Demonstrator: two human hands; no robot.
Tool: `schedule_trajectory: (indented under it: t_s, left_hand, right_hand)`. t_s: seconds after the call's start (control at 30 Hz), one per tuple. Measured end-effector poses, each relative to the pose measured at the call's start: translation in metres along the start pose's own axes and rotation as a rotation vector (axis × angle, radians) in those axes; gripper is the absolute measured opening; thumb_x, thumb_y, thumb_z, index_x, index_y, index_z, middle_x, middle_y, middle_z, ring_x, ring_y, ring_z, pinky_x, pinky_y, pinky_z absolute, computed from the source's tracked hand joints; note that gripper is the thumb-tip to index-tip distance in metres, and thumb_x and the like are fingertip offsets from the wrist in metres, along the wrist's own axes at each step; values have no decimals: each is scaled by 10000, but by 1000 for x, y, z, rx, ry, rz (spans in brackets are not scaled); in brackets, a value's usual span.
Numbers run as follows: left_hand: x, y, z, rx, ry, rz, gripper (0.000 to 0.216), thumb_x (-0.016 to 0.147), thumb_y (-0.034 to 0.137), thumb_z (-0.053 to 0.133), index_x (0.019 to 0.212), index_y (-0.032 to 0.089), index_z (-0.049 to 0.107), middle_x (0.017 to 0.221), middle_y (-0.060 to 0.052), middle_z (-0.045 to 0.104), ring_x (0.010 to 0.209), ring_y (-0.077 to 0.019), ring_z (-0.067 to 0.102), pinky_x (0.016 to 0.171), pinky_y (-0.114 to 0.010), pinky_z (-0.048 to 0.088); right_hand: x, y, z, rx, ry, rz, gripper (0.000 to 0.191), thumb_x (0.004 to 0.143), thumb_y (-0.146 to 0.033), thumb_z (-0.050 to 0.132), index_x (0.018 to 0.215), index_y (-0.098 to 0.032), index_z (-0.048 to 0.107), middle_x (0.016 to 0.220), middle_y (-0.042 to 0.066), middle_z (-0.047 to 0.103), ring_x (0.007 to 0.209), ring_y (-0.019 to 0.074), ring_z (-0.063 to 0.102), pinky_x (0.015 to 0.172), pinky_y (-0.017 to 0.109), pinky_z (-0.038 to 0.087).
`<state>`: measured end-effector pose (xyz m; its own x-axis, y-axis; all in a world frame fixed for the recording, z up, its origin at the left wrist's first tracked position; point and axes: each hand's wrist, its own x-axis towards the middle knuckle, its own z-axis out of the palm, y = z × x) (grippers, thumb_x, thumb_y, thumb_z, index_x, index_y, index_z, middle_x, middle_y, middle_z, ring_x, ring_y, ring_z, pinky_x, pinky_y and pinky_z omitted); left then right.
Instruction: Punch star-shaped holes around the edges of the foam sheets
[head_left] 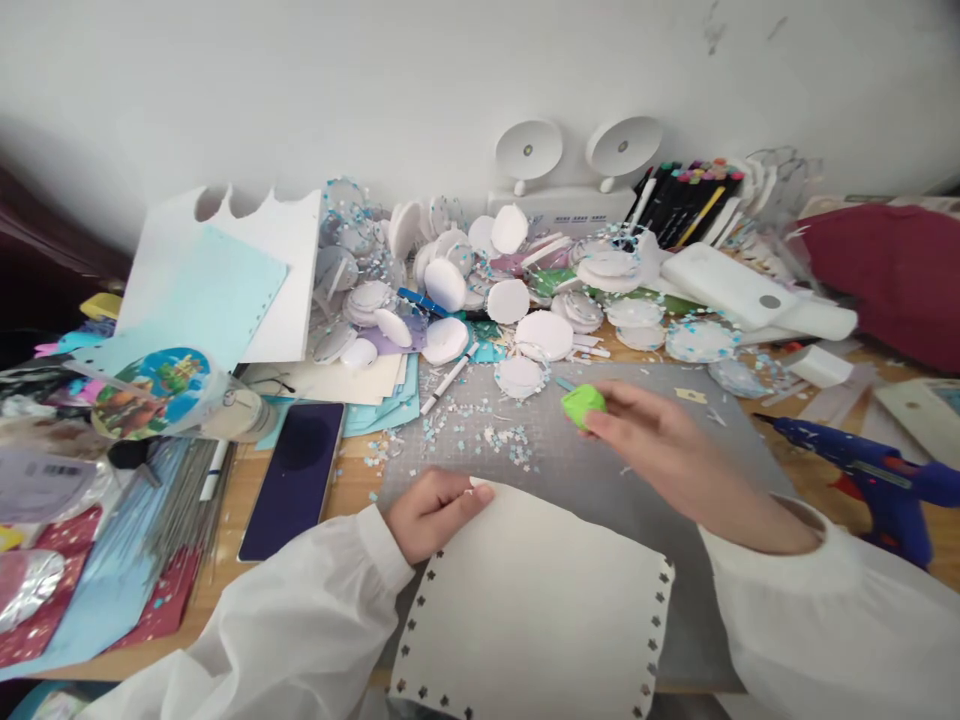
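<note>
My left hand (437,515) pinches the top left corner of a white sheet of paper (544,595) between thumb and fingers. Flower-shaped holes run along the sheet's left, right and lower edges, while its wavy top edge has none visible. In my right hand (652,440) is a small bright green craft punch (583,405), held above the mat and apart from the paper. Tiny blue and white cut-out bits (506,445) lie scattered on the grey cutting mat (637,510) beyond the sheet.
A phone (292,480) and a plastic cup (169,390) stand left. Many white foam discs (510,300) pile up along the wall. At right lies a blue glue gun (870,470); behind are markers (690,200) and a two-headed lamp (574,165). A white marker (450,378) lies at the mat's back edge.
</note>
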<state>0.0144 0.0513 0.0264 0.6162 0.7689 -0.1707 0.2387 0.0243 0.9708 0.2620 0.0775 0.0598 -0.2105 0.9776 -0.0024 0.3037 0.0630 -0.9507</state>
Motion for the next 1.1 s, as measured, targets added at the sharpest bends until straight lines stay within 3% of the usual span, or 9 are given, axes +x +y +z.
schedule_trajectory:
  t_s: [0.1, 0.23, 0.43, 0.57, 0.83, 1.1]
  left_hand:
    - [-1, 0, 3, 39, 44, 14, 498, 916, 472, 358, 523, 174, 288, 479, 62, 270, 445, -53, 256, 410, -195, 203]
    - [0, -1, 6, 162, 71, 50, 467, 923, 405, 352, 524, 170, 300, 491, 58, 268, 459, -60, 266, 428, -199, 216]
    - [-2, -3, 7, 195, 69, 138, 392, 901, 340, 426, 570, 137, 476, 516, 34, 383, 475, -67, 329, 445, -198, 263]
    - [-4, -3, 7, 183, 128, 188, 351, 910, 309, 427, 652, 122, 575, 539, 3, 482, 484, -78, 392, 457, -200, 306]
    - [-1, -6, 9, 324, 188, 268, 360, 902, 258, 453, 578, 131, 546, 492, 30, 429, 463, -67, 357, 454, -195, 289]
    - [1, -8, 10, 356, 238, 250, 329, 894, 279, 492, 624, 125, 600, 511, 29, 466, 476, -65, 370, 461, -183, 301]
  right_hand:
    - [-9, -10, 13, 324, -125, 38, 239, 850, -448, 512, 823, -213, 548, 812, 42, 596, 757, 180, 579, 710, 326, 508]
    - [-16, 2, 40, 468, -164, 70, 230, 862, -440, 527, 905, -215, 553, 846, 40, 593, 786, 172, 572, 764, 331, 499]
    - [-30, 12, 58, 475, -166, 273, 268, 849, -464, 568, 982, -235, 534, 933, 33, 616, 842, 157, 600, 723, 273, 506]
    - [-31, 10, 62, 505, -150, 321, 345, 788, -467, 640, 1022, -233, 544, 1004, 54, 623, 867, 170, 608, 755, 296, 513]
    - [-30, 10, 62, 506, -140, 314, 343, 757, -389, 696, 1047, -244, 584, 907, 7, 584, 797, 121, 578, 680, 205, 494]
    - [-32, 7, 60, 368, -149, 129, 256, 809, -364, 644, 1025, -252, 563, 1003, 26, 582, 940, 153, 578, 823, 255, 480]
